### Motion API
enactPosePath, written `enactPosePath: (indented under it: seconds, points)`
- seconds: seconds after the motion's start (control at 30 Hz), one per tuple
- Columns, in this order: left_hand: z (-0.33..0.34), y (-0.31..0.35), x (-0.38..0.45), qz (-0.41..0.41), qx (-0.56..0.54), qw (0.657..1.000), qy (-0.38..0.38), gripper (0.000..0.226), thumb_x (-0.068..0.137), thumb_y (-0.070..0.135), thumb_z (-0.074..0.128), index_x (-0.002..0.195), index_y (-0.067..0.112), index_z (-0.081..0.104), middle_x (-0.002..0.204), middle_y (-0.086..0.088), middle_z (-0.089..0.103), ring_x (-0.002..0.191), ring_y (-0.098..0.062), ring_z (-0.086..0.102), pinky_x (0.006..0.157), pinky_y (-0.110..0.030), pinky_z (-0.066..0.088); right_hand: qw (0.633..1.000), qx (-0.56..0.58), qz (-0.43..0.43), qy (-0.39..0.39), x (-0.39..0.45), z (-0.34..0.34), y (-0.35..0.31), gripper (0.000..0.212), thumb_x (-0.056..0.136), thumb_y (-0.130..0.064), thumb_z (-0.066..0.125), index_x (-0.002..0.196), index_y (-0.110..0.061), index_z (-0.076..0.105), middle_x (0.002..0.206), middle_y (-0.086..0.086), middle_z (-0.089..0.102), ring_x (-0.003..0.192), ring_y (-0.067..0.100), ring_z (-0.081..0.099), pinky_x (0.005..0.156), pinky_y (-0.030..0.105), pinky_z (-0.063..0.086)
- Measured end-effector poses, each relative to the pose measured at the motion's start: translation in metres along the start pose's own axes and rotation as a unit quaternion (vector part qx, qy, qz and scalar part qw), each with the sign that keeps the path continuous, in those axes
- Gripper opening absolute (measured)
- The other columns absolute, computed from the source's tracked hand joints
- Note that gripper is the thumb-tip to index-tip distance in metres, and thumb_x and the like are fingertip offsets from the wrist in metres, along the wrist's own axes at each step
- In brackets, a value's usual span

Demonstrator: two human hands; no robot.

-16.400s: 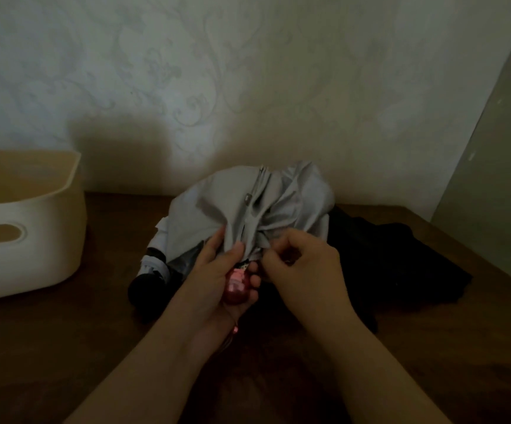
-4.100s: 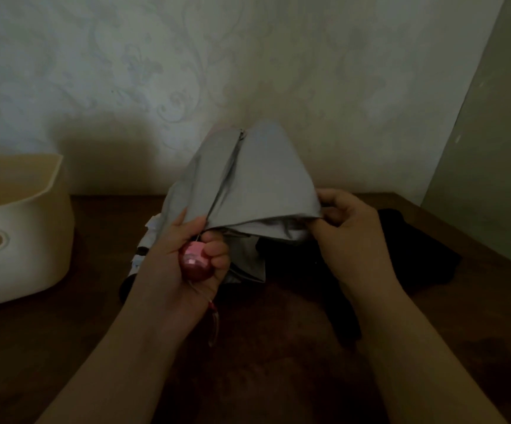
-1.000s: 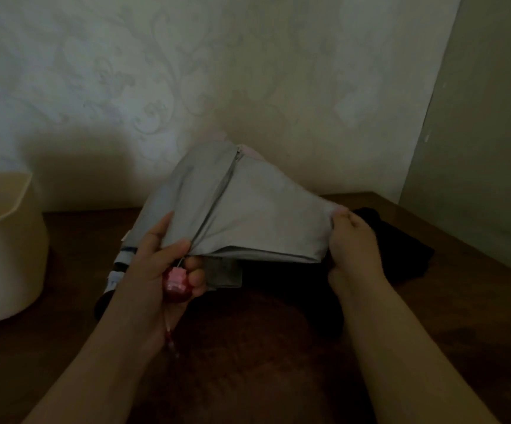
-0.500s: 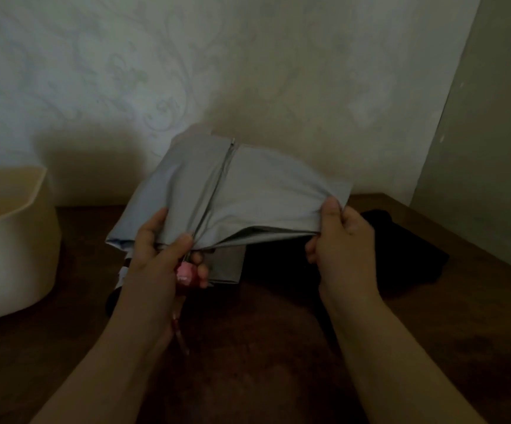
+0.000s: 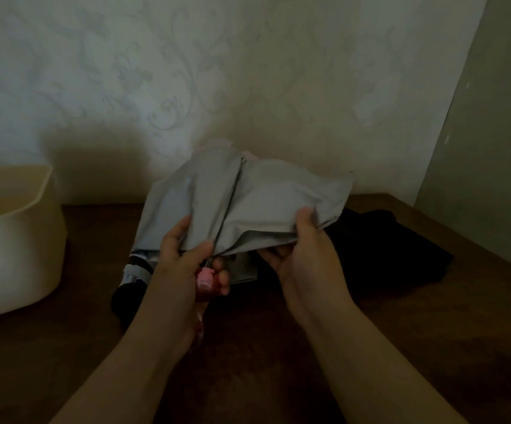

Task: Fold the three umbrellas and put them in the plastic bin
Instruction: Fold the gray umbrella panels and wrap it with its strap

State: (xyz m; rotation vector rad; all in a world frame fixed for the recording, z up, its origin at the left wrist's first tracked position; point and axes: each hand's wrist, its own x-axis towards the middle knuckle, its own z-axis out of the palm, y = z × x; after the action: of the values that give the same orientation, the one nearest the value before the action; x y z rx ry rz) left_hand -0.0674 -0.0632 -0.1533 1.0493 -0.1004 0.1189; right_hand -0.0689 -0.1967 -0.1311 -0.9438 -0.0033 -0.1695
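Observation:
A grey umbrella [image 5: 248, 203] with a pink handle [image 5: 206, 280] is held above the wooden table. My left hand [image 5: 183, 264] grips the handle and pins the canopy near its base with the thumb. My right hand [image 5: 306, 249] pinches the canopy's right flap between thumb and fingers. Behind it on the right lies a black umbrella [image 5: 385, 243]. A third umbrella with a black handle and a pale banded canopy [image 5: 131, 276] lies partly hidden under the grey one. The cream plastic bin [image 5: 15, 240] stands at the left edge.
The dark wooden table [image 5: 309, 347] stretches toward me in front of the umbrellas. A patterned wall runs along the back. A plain panel [image 5: 486, 117] rises past the table's right corner.
My right hand has slid along the grey canopy's right flap and gathered it. The canopy has dropped lower. The camera has shifted a little.

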Motion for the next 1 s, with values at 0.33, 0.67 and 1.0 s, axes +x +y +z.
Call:
enactPosePath:
  seconds: [0.33, 0.67, 1.0]
  points:
    - [0.009, -0.006, -0.009, -0.004, 0.059, 0.998, -0.029, 0.049, 0.093, 0.010, 0.049, 0.134, 0.035, 0.038, 0.064, -0.008, 0.065, 0.043, -0.016, 0.054, 0.039, -0.026, 0.043, 0.992, -0.115, -0.044, 0.021, 0.001, 0.007, 0.020, 0.057, 0.092, -0.053, 0.039, 0.140, -0.022, 0.041, 0.133, 0.003, 0.056, 0.116, 0.023, 0.057, 0.099, 0.047, 0.047]
    - [0.009, -0.012, -0.018, 0.027, 0.211, 0.975, -0.056, 0.039, 0.097, 0.024, 0.045, 0.130, 0.044, 0.039, 0.086, 0.009, 0.071, 0.058, -0.006, 0.065, 0.057, -0.025, 0.054, 0.918, -0.340, -0.128, -0.157, -0.011, 0.023, 0.010, 0.046, 0.086, -0.069, 0.032, 0.130, -0.055, 0.031, 0.152, -0.005, 0.032, 0.127, 0.016, 0.041, 0.100, 0.032, 0.040]
    - [0.014, -0.014, -0.018, 0.048, 0.214, 0.973, -0.069, 0.029, 0.098, 0.012, 0.036, 0.109, 0.035, 0.048, 0.079, 0.022, 0.056, 0.057, 0.018, 0.058, 0.049, -0.002, 0.043, 0.774, -0.542, -0.251, -0.211, -0.012, 0.019, 0.009, 0.056, 0.091, -0.057, 0.029, 0.143, -0.035, 0.033, 0.153, -0.019, 0.024, 0.139, -0.011, 0.007, 0.120, 0.035, 0.000]
